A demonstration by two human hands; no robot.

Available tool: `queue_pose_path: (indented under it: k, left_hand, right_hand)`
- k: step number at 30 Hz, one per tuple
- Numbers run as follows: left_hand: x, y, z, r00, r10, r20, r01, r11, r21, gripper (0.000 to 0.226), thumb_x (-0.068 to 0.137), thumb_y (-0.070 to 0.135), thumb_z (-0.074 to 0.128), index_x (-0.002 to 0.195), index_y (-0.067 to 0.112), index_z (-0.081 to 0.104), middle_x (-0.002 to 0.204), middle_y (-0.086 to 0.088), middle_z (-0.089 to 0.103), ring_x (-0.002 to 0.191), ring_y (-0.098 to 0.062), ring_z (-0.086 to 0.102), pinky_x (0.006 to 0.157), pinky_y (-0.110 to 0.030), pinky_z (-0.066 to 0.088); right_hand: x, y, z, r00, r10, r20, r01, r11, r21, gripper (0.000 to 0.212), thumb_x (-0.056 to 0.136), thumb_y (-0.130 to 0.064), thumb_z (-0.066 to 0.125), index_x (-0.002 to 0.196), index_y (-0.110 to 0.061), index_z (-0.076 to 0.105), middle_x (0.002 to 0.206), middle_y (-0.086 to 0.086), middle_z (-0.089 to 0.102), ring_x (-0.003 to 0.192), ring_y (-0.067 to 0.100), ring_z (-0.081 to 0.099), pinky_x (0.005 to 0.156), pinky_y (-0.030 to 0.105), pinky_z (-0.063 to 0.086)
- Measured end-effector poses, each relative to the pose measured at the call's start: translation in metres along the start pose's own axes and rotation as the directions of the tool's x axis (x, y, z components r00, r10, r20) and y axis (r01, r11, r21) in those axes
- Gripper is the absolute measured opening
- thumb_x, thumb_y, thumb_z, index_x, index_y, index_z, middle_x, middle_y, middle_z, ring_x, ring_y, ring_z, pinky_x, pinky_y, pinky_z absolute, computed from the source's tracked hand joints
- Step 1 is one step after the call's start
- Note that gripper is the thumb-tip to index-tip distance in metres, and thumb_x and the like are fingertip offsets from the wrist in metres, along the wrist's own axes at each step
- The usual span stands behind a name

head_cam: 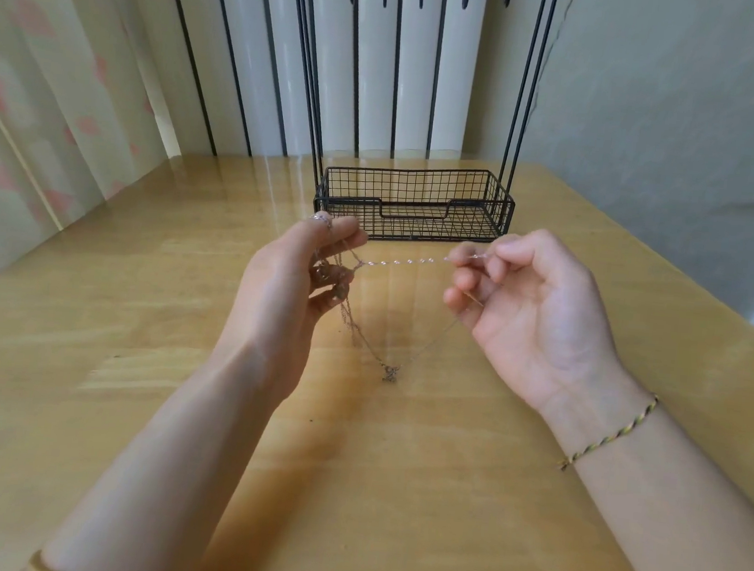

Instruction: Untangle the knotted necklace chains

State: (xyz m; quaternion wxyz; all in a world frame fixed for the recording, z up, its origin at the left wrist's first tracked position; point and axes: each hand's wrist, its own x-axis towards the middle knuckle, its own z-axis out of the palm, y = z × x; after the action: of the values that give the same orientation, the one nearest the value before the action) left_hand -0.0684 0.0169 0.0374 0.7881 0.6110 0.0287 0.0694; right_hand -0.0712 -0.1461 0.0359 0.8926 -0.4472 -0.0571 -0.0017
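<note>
**Both hands hold chains above table; knot not cleared**

The left hand (295, 273) is held above the table with its fingers curled round a bunch of tangled chain (334, 279). A ring (320, 219) sits on one raised finger of this hand. The right hand (531, 309) is palm up, thumb and forefinger pressed together on the end of a beaded chain (403, 261). The two hands are well apart.

The beaded chain runs nearly level and taut from the right-hand pinch across to the bunch at the left hand. A thin chain (437, 337) drops from the lower fingers of the right hand, and a second strand drops from the left-hand bunch. The two meet at a small pendant (390, 373) hanging low between the forearms. Whether the pendant touches the table surface cannot be told. The links inside the left-hand bunch are too fine and blurred to trace.

A twisted cord bracelet (610, 433) circles the right wrist. A gold bangle (39, 568) shows on the left forearm at the bottom edge.

The wooden table (392, 494) is glossy. A black wire basket (415, 206) stands on it beyond the hands, with black upright rods rising from its ends. A pale curtain (39, 91) with pink marks hangs at the left.
</note>
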Motion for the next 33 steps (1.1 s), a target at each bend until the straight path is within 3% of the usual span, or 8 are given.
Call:
queue_pose_path:
  k: [6,9,13,17,21,24,28,33]
  left_hand:
    - [0.002,0.000,0.001,0.999,-0.040,0.005,0.040,0.999,-0.015,0.032,0.098,0.025,0.041,0.095,0.011,0.070,0.086,-0.002,0.069,0.062,-0.010,0.055,0.070,-0.024,0.046]
    - [0.001,0.000,0.002,0.996,-0.073,0.048,0.074,0.997,-0.015,0.032,0.099,0.024,0.040,0.096,0.010,0.068,0.079,-0.002,0.063,0.058,-0.009,0.056,0.068,-0.024,0.047]
    - [-0.004,0.000,0.007,0.985,-0.109,0.130,0.106,0.994,0.034,0.027,0.095,0.019,0.046,0.099,0.004,0.068,0.075,-0.003,0.059,0.057,-0.012,0.050,0.057,-0.021,0.049]
    - [-0.006,-0.003,0.009,0.980,-0.115,0.162,0.094,0.987,0.133,0.025,0.094,0.020,0.050,0.103,0.005,0.068,0.078,-0.003,0.060,0.058,-0.011,0.045,0.055,-0.018,0.045]
    - [-0.006,-0.003,0.008,0.978,-0.114,0.172,0.086,0.982,0.166,0.023,0.095,0.021,0.050,0.101,0.009,0.069,0.078,0.000,0.063,0.054,-0.009,0.044,0.052,-0.017,0.044]
    - [-0.006,-0.004,0.007,0.978,-0.098,0.183,0.066,0.982,0.175,0.022,0.095,0.019,0.051,0.100,0.009,0.070,0.072,0.002,0.060,0.054,-0.009,0.045,0.052,-0.018,0.044]
    - [-0.006,-0.004,0.006,0.976,-0.092,0.200,0.052,0.979,0.197,0.021,0.093,0.014,0.052,0.101,0.009,0.070,0.070,0.005,0.061,0.055,-0.009,0.047,0.053,-0.017,0.045]
    - [-0.007,-0.006,0.003,0.940,-0.140,0.310,0.044,0.954,0.297,0.020,0.090,0.006,0.059,0.109,0.010,0.066,0.089,-0.007,0.063,0.059,-0.009,0.056,0.061,-0.021,0.048]
  right_hand:
    - [-0.001,-0.003,-0.001,1.000,0.007,0.007,-0.008,0.997,0.080,0.028,0.088,-0.017,0.037,0.060,-0.017,0.036,0.069,0.003,0.065,0.073,0.017,0.063,0.063,0.025,0.052]
    - [-0.001,-0.002,0.000,0.999,0.033,-0.017,-0.032,0.996,0.084,0.028,0.090,-0.020,0.037,0.062,-0.018,0.037,0.058,-0.001,0.052,0.064,0.015,0.062,0.054,0.021,0.050]
    - [-0.001,0.002,0.002,0.992,0.122,-0.035,-0.121,0.992,0.044,0.026,0.090,-0.021,0.038,0.064,-0.018,0.037,0.053,-0.004,0.036,0.046,0.011,0.044,0.040,0.017,0.036]
    - [0.000,0.008,0.001,0.984,0.181,-0.010,-0.181,0.977,-0.116,0.016,0.090,-0.015,0.046,0.076,-0.018,0.039,0.053,-0.004,0.030,0.037,0.007,0.025,0.033,0.017,0.016]
    - [-0.005,0.010,0.001,0.987,0.152,0.052,-0.125,0.929,-0.348,0.008,0.088,-0.014,0.057,0.093,-0.010,0.053,0.057,-0.003,0.037,0.035,0.004,0.020,0.035,0.016,0.010]
    - [-0.011,0.010,0.006,0.991,0.081,0.107,-0.009,0.838,-0.546,0.012,0.082,-0.022,0.068,0.086,-0.012,0.061,0.058,-0.005,0.040,0.035,0.002,0.024,0.034,0.016,0.015]
    - [-0.013,0.012,0.008,0.992,-0.052,0.118,0.118,0.744,-0.658,0.007,0.084,-0.008,0.067,0.078,-0.007,0.062,0.044,-0.018,0.050,0.037,-0.003,0.045,0.037,0.007,0.032]
    - [-0.008,0.007,0.005,0.997,-0.075,0.005,0.066,0.853,-0.518,0.012,0.087,-0.013,0.061,0.076,-0.012,0.061,0.072,0.008,0.054,0.032,0.003,0.028,0.033,0.013,0.019]
